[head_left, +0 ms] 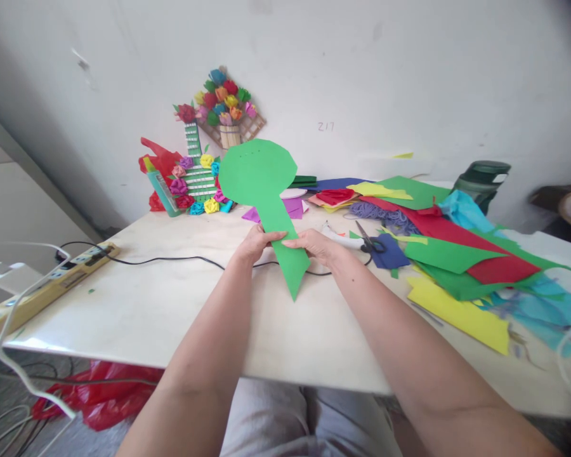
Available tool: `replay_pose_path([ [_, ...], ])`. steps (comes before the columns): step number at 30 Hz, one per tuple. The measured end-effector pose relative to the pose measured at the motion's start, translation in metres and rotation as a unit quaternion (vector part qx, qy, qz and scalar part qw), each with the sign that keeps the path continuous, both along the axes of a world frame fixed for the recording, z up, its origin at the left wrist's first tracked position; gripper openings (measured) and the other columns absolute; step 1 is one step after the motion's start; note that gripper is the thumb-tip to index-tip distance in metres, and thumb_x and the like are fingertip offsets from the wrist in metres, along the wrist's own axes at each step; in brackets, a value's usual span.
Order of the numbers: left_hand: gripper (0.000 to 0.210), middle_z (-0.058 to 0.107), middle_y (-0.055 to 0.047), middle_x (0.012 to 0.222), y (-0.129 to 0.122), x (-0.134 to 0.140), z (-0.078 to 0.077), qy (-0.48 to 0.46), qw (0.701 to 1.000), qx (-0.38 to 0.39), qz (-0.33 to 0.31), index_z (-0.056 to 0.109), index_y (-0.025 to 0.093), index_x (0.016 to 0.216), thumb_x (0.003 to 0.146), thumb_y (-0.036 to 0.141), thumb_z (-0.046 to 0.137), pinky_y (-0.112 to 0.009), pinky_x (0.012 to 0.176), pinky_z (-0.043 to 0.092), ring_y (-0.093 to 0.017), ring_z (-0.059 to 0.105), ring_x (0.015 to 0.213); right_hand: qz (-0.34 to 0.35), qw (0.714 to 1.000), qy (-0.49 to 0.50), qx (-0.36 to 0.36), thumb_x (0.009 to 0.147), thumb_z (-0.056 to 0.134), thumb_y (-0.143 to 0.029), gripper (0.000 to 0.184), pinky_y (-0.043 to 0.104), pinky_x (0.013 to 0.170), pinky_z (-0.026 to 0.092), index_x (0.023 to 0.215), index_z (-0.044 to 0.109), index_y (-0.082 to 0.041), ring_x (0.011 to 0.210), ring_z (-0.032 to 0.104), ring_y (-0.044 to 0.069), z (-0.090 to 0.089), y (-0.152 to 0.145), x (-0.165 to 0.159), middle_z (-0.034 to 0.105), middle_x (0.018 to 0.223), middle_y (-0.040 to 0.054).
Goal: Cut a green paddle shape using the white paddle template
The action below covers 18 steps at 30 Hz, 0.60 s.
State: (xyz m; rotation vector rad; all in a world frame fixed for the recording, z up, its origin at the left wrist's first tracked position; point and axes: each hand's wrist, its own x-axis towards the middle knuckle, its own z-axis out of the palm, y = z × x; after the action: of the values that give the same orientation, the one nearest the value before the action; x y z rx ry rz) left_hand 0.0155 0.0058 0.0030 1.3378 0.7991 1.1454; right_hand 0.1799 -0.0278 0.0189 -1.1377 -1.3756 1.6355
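A green paper cutout is held up above the table, with a wide rounded top, a narrow stem and a pointed lower end. My left hand pinches the stem from the left, thumb across the front. From the right, my right hand grips the same stem, its thumb almost meeting the left one. The fingers behind the paper are hidden. Just right of my right hand lie a white glue gun and dark-handled scissors, beside a blue paper piece.
Paper-flower crafts and a glue bottle stand at the back left. Coloured paper sheets and purple yarn spread over the right side, near a dark green bottle. A black cable runs from a power strip.
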Motion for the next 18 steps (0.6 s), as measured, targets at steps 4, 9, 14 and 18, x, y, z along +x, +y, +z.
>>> replay_pose_path([
  [4, 0.033, 0.069, -0.008, 0.083, -0.003, 0.001, 0.003, 0.0, 1.0, 0.005, -0.013, 0.067, 0.013, 0.079, 0.05, 0.024, 0.077, -0.033, 0.07, 0.048, -0.02, 0.062, 0.07, -0.008, 1.0, -0.007, -0.009, 0.059, 0.072, -0.016, 0.016, 0.027, 0.059, 0.048, 0.074, 0.066, -0.013, 0.058, 0.06, 0.014, 0.001, -0.004, -0.003, 0.067, 0.067, 0.0041],
  [9, 0.034, 0.069, -0.007, 0.084, -0.005, 0.002, 0.004, -0.002, 1.0, 0.003, -0.022, 0.067, 0.014, 0.079, 0.05, 0.026, 0.078, -0.032, 0.069, 0.048, -0.019, 0.062, 0.07, -0.028, 0.999, 0.026, -0.021, 0.057, 0.069, -0.007, 0.013, 0.025, 0.057, 0.048, 0.068, 0.066, -0.012, 0.055, 0.059, 0.013, 0.002, -0.005, -0.008, 0.067, 0.063, 0.0034],
  [14, 0.033, 0.069, -0.007, 0.084, -0.002, 0.002, 0.002, -0.023, 0.999, -0.019, -0.011, 0.066, 0.015, 0.082, 0.057, 0.034, 0.075, -0.031, 0.067, 0.048, -0.02, 0.063, 0.071, -0.032, 0.998, 0.054, -0.012, 0.057, 0.068, -0.005, 0.01, 0.025, 0.057, 0.048, 0.064, 0.064, -0.011, 0.053, 0.058, 0.013, 0.002, -0.004, -0.01, 0.066, 0.06, 0.0037],
  [18, 0.032, 0.069, -0.007, 0.083, -0.002, 0.002, 0.003, -0.018, 1.0, -0.016, -0.007, 0.066, 0.015, 0.081, 0.058, 0.035, 0.074, -0.031, 0.068, 0.048, -0.02, 0.062, 0.07, -0.038, 0.998, 0.05, -0.015, 0.057, 0.069, -0.005, 0.01, 0.024, 0.055, 0.047, 0.064, 0.064, -0.011, 0.051, 0.057, 0.012, 0.001, -0.005, -0.012, 0.066, 0.059, 0.0039],
])
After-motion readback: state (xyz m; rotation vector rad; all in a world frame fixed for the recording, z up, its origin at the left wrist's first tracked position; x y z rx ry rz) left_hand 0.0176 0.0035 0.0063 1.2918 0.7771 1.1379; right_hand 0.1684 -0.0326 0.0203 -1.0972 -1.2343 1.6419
